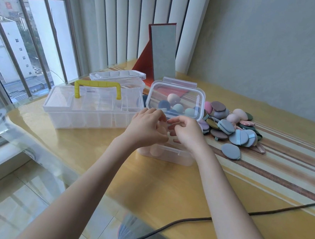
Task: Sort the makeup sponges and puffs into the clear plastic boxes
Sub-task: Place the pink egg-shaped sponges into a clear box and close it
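I see both hands meeting over the small clear box [166, 154] at the middle of the worktop [162, 191]. The left hand [145, 126] and right hand [186, 133] have their fingers curled in toward each other above the box opening; I cannot tell whether either grip is clamped on anything, since the fingertips hide one another. The box's hinged lid [175, 98] stands upright behind the hands, and egg-shaped sponges [177, 108] in pink, blue and green show through it. A peach sponge [155, 151] shows through the box's front wall. To the right, just beside the box, lies a heap of flat puffs and sponges [231, 123], with one grey-blue puff [230, 151] lying apart nearer me. To the left sits a larger compartment case with a yellow handle [97, 88], and a red-backed mirror [161, 53] stands behind. A dark cable [189, 219] crosses the near worktop.
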Motion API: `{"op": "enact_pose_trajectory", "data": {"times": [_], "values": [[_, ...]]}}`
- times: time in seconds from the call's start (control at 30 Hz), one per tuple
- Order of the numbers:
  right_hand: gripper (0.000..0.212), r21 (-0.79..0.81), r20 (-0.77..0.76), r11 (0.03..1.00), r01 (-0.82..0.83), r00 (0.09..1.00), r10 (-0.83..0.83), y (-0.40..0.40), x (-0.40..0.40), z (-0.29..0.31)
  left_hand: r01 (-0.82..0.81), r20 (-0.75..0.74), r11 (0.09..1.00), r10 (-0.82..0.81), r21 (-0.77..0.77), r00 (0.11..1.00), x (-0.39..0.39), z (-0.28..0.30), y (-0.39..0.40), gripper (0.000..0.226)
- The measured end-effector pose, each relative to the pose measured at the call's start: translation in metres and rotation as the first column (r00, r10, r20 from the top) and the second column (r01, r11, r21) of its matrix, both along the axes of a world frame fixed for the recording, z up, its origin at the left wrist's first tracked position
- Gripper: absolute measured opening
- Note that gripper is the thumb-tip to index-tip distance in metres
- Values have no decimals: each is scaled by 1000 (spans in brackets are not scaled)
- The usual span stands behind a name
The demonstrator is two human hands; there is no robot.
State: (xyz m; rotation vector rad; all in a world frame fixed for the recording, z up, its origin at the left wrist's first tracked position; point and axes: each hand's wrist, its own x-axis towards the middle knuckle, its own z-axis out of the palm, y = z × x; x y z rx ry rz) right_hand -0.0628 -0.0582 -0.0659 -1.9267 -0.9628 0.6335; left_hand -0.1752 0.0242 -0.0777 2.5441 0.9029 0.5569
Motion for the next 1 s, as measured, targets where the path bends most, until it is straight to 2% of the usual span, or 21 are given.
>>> {"op": "enact_pose_trajectory", "data": {"times": [0.23, 0.47, 0.6, 0.73, 0.87, 1.0], "values": [[36, 62, 80, 997, -50, 996, 45, -3, -2, 0, -28, 9, 1000, 28, 6, 1000, 1, -4, 0, 36], [34, 64, 52, 998, -24, 998, 20, 0, 3, -5, -11, -24, 1000, 12, 23, 1000, 1, -7, 3, 40], [35, 75, 43, 997, -1, 999, -2, 3, 5, -9, -4, 40, 1000, 5, -31, 999, -1, -5, 1, 31], [39, 121, 55, 992, 40, 997, -47, 5, 6, -11, -14, 166, 998, 25, -69, 986, -6, -4, -2, 33], [38, 231, 76, 969, 92, 991, -112, 1, 6, -9, -57, 245, 998, 49, 25, 968, -7, -3, -9, 38], [37, 348, 99, 932, 101, 985, -144, -6, 7, -6, -100, 190, 975, 62, 199, 980, -3, 0, -15, 40]]}}
